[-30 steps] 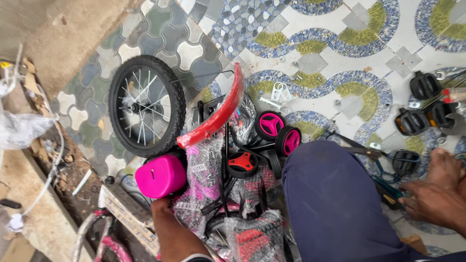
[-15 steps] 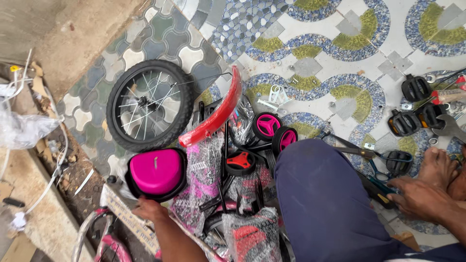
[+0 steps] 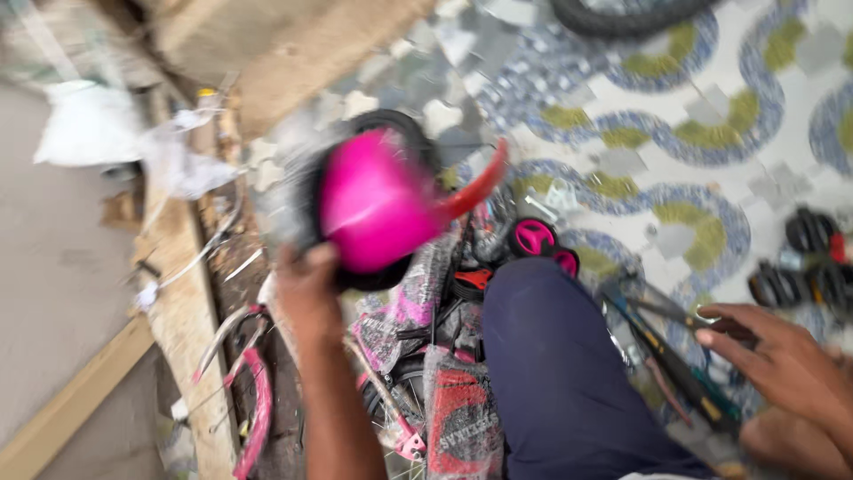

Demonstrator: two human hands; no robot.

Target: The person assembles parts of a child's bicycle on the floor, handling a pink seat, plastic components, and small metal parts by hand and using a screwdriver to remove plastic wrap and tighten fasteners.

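Two hands in my view, left hand grasping blurred pink basket, right hand released, fingers spread over tools on floor

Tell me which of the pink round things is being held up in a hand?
The big pink basket, gripped by the left hand and lifted above the parts. The two small pink wheels lie untouched on the patterned floor beside the knee.

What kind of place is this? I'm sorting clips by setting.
Probably an informal bicycle assembly or repair spot on a patterned tile floor: a loose wheel, pink training wheels and hand tools lie about.
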